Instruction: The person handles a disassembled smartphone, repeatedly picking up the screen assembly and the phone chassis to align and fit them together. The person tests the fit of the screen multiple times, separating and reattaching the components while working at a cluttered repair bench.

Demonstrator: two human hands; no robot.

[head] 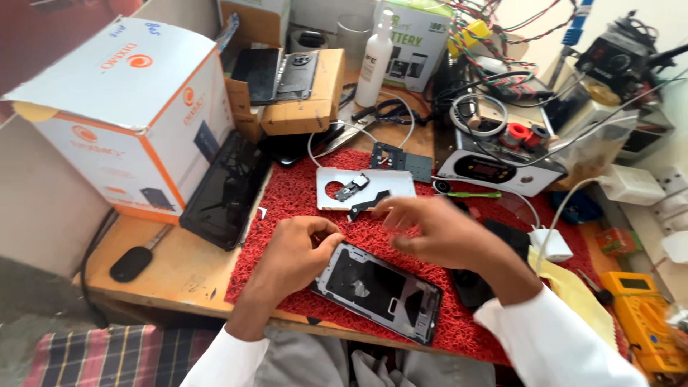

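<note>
While the opened phone frame (pixel 378 290) lies on the red mat (pixel 287 201) nr the front edge of the tabletop (pixel 172 269), the left hand (pixel 290 254) rests on its upper-left corner, fingers curled shut & pinching the frame's edge. Right hand (pixel 437 229) hovers just above the frame's top edge, fingers loosely spread, holding nothing. Just behind both hands, a white metal plate (pixel 387 183) w/ small dark parts on it sits mid-mat. Black tablet (pixel 226 190) leans at the mat's left edge, against a white-orange box (pixel 129 107). Yellow multimeter (pixel 645 312) sits at the right edge.
</note>
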